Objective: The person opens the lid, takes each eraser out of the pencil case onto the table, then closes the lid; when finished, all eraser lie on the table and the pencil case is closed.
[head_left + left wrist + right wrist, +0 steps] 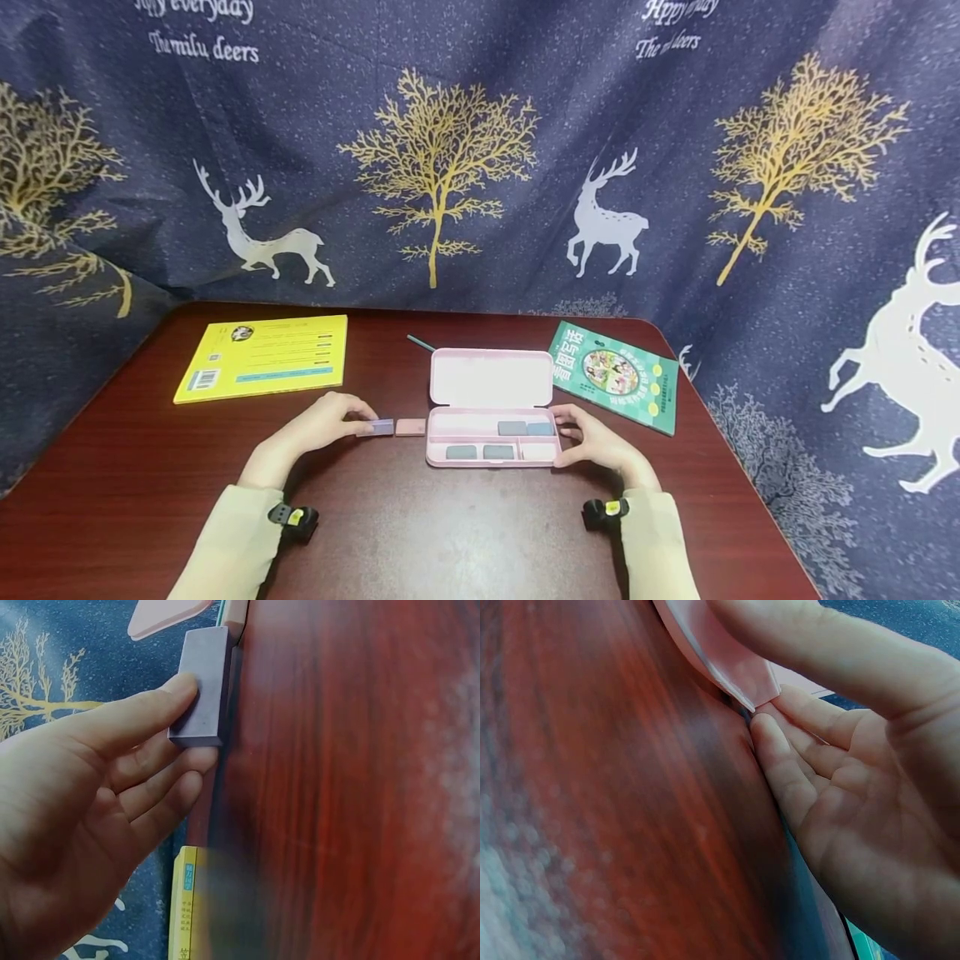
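A pink case (491, 379) lies open in the middle of the dark red table (450, 542), with several grey-blue blocks (512, 428) in its tray compartments. My left hand (360, 423) pinches a purple block (381, 427) that rests on the table just left of the case. In the left wrist view the thumb lies on the purple block (202, 686) and the fingers (187, 761) curl beneath it. A pink block (410, 427) lies between the purple one and the case. My right hand (566, 433) holds the case's right end, thumb over the pink case corner (731, 667), fingers (780, 750) against it.
A yellow book (266, 357) lies at the back left of the table and a green book (617, 377) at the back right. A thin teal stick (421, 342) lies behind the case. A dark blue deer-print cloth (480, 167) hangs behind and beside the table.
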The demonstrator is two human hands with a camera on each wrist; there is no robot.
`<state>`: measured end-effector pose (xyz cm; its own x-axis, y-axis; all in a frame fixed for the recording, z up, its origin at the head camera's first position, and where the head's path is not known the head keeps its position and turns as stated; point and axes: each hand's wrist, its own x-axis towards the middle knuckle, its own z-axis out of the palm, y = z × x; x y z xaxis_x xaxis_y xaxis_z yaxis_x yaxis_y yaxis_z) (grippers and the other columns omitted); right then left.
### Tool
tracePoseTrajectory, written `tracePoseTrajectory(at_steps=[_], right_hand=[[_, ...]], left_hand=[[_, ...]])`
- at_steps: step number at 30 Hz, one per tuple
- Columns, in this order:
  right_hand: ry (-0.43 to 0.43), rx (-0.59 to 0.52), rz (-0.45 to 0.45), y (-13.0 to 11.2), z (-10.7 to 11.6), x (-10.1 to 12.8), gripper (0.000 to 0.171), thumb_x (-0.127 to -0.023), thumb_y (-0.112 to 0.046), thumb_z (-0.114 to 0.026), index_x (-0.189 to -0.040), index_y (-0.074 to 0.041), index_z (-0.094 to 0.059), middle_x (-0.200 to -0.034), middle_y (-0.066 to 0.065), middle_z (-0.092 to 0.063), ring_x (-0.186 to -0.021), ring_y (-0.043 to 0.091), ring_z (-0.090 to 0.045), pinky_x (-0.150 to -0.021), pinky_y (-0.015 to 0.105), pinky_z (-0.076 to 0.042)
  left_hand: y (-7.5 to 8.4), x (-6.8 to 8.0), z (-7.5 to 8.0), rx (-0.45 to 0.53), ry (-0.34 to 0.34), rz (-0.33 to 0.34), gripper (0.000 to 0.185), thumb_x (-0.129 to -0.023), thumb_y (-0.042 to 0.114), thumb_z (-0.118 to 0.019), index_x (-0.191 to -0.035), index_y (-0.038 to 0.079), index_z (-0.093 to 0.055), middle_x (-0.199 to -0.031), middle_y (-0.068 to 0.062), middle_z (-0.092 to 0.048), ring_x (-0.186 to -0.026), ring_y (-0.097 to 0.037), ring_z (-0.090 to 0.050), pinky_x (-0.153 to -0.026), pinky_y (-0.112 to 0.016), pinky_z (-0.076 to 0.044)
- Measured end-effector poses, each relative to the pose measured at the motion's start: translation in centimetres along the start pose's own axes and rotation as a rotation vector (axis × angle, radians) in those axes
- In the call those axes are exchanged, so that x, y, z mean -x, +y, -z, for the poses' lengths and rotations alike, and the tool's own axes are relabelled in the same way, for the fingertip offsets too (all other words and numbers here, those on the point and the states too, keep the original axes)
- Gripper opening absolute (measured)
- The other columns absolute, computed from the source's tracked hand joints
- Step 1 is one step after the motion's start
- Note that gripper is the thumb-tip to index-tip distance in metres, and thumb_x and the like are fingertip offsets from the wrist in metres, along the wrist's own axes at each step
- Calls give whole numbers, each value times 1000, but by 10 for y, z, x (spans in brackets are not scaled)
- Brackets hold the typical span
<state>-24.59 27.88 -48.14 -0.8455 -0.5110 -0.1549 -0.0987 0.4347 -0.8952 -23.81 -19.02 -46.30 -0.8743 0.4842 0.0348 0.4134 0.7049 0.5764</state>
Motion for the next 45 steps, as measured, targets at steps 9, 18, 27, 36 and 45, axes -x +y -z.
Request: tracePoseTrajectory(at_steps=[9,18,27,36,45], right_hand=[[1,-1,0,-2,-1,1,81,-76,-15,-83,-141,2,-37,-142,25,-43,-135,45,-40,-112,55,-33],[-3,-7,17,0,1,0,82,-76,-15,-83,-141,3,-37,-141,25,-43,-135,45,-40,-112,55,-33],[5,-4,6,0,1,0,81,-76,-15,-83,-141,2,-38,-141,24,-44,-134,44,-40,-111,55,-33],[-1,-13,15,0,1,-1,81,-76,-15,-83,-141,2,-38,-141,24,-45,-134,44,-40,-112,55,-33],[0,-19,20,1,1,-1,82,-75,-14,-83,-141,2,-38,-141,24,-44,-134,44,-40,-111,55,-34]], left_hand=[[0,-2,-3,-1,-12,1,14,-87,17,-72,-98,8,-75,-92,0,-73,-88,-17,-66,-83,-40,-54],[3,-3,-5,23,9,25,17,-88,14,-71,-103,7,-72,-93,-2,-73,-89,-16,-66,-83,-39,-54],[1,-5,-9,-29,58,12,12,-87,14,-72,-97,8,-74,-91,0,-70,-85,-15,-63,-79,-36,-53],[2,-4,-10,-53,68,16,11,-88,12,-70,-98,8,-75,-90,0,-66,-87,-17,-61,-82,-39,-53],[3,-4,-9,-67,61,9,13,-89,11,-69,-99,7,-75,-90,-2,-66,-86,-18,-61,-81,-39,-53]])
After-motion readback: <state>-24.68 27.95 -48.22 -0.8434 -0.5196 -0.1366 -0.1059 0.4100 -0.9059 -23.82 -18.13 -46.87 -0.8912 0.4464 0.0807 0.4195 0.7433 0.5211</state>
